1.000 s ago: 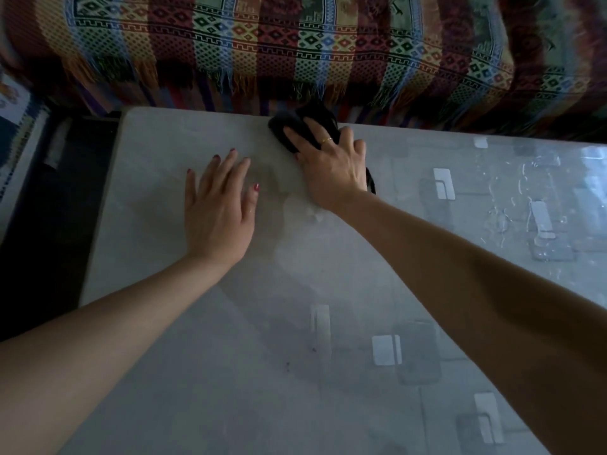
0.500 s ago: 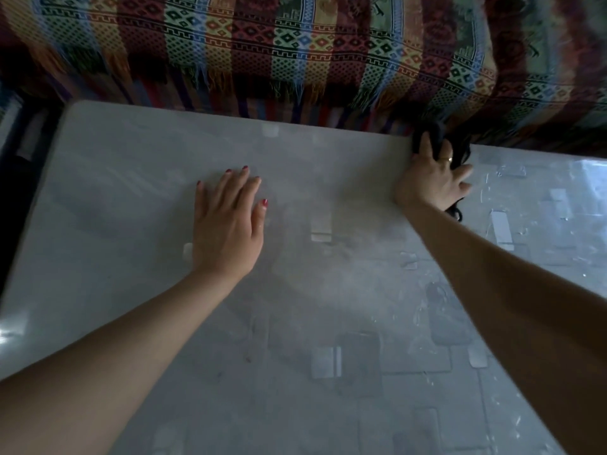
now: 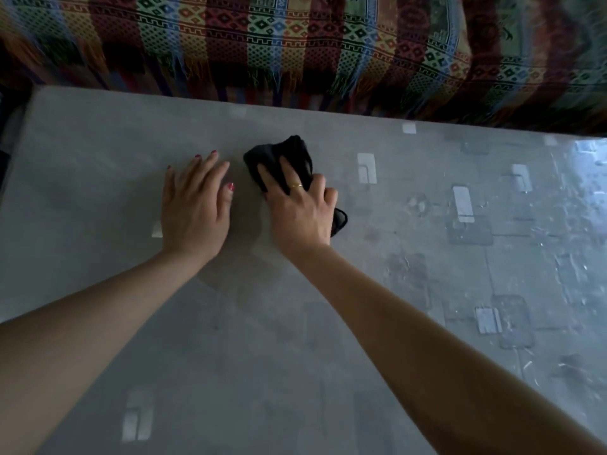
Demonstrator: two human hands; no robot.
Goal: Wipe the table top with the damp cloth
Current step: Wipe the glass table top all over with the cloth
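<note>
Cloth (image 3: 292, 159), black and bunched, sits pinned on the worktop (image 3: 328, 339) under my right hand (image 3: 300, 210); left hand (image 3: 195, 208) flat beside it, fingers (image 3: 203, 165) together.

A striped, fringed woven blanket (image 3: 295, 44) hangs beyond the far edge.

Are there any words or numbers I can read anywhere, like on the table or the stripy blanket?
None: no words, numbers or labels can be read.
Grey table top: only pale rectangular marks, not letters.
Colourful striped woven blanket: diamond and zigzag patterns, no writing.
Black damp cloth under the right hand: no label showing.
</note>
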